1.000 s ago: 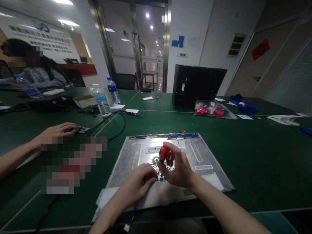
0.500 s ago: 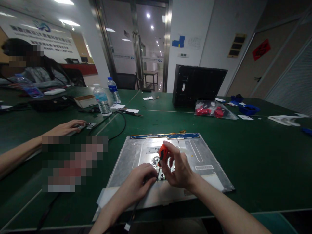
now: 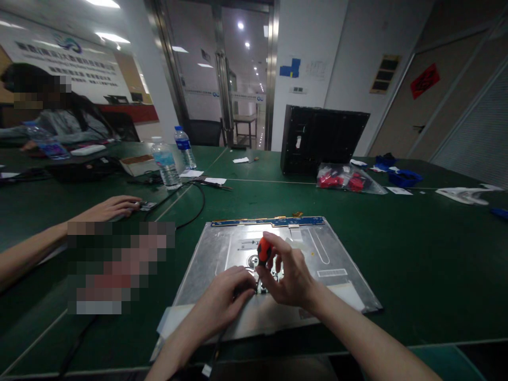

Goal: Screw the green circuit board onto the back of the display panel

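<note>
My right hand [image 3: 292, 275] is closed around the orange and black handle of a small screwdriver [image 3: 264, 251]. The screwdriver stands nearly upright, its shaft pointing down at a small board with metal parts; the tip is hard to make out. That board lies at the middle of a silvery flat display panel [image 3: 337, 262]. Beside the shaft, my left hand [image 3: 229, 295] rests on the panel with curled fingers, pressed close to the small board. What those fingers hold is hidden. A blue circuit strip [image 3: 265, 222] runs along the panel's far edge.
Another person's hand [image 3: 115, 207] rests on a mouse to the left. Water bottles [image 3: 165, 164] stand behind a black cable [image 3: 203, 203]. A black monitor [image 3: 323, 138] and a plastic bag of red parts [image 3: 349, 179] are at the far side. Blue trays [image 3: 405, 179] lie far right.
The screwdriver handle has shifted slightly down and left, and my right fingers have moved a little around it. My left hand stays put.
</note>
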`<state>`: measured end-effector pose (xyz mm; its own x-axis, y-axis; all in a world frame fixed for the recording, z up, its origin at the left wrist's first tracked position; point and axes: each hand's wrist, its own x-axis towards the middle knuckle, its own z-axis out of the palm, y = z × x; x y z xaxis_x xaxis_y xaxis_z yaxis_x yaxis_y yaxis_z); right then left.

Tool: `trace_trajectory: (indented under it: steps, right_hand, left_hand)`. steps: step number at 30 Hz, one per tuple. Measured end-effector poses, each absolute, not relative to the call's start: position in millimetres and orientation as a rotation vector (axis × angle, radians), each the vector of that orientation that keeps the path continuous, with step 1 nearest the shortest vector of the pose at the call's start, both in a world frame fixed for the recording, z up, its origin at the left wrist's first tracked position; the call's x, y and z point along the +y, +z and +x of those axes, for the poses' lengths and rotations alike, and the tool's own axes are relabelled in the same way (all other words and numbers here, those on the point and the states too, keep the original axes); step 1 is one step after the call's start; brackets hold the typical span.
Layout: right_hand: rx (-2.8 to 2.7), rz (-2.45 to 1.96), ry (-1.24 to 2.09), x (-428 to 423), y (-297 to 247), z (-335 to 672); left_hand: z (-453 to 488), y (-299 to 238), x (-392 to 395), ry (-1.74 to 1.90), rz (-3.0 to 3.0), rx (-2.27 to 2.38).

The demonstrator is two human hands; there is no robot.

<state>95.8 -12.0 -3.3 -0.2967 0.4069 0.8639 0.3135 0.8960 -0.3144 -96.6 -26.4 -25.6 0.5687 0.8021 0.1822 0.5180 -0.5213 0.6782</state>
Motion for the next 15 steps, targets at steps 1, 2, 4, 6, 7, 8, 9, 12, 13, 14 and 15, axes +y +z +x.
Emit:
trace_trajectory:
  steps: [1, 2, 4, 6, 7, 8, 9, 12, 13, 14, 15]
  right_hand:
    - [-1.908, -0.533, 0.108, -12.5, -3.5, 96.1]
    - [-1.909, -0.534, 0.111, -12.9, -3.5, 96.4]
    - [-1.903, -0.536, 0.105, -13.6, -3.3, 96.3]
    - [-1.894, -0.549, 0.091, -13.7, -3.2, 95.8]
    - [-1.889, -0.558, 0.084, -13.6, -3.4, 95.5]
    - [-1.884, -0.567, 0.077, -13.3, -3.7, 95.2]
    - [-1.878, -0.573, 0.067, -12.9, -4.2, 94.9]
    - [-1.858, -0.578, 0.025, -11.5, -5.6, 94.6]
    - [-1.856, -0.577, 0.014, -11.2, -5.8, 94.7]
    - [-1.855, -0.576, 0.007, -11.0, -6.0, 94.8]
    - [-1.858, -0.575, 0.005, -10.9, -6.0, 95.0]
  left_hand:
    - [-96.5, -24.9, -26.6, 0.653, 2.233, 1.054]
    - [-96.4, -24.1, -27.0, 0.651, 2.234, 1.056]
    - [-96.1, -23.0, -28.0, 0.651, 2.233, 1.06]
    - [-96.0, -22.7, -28.7, 0.653, 2.228, 1.067]
    - [-96.0, -22.9, -28.8, 0.656, 2.226, 1.071]
    - [-96.0, -23.2, -28.8, 0.655, 2.225, 1.072]
    - [-96.1, -23.6, -28.7, 0.656, 2.223, 1.07]
    - [-96.4, -25.1, -27.9, 0.665, 2.214, 1.06]
    - [-96.5, -25.5, -27.7, 0.668, 2.211, 1.061]
    - [-96.5, -25.9, -27.6, 0.67, 2.21, 1.062]
    - [-96.5, -26.2, -27.4, 0.672, 2.211, 1.064]
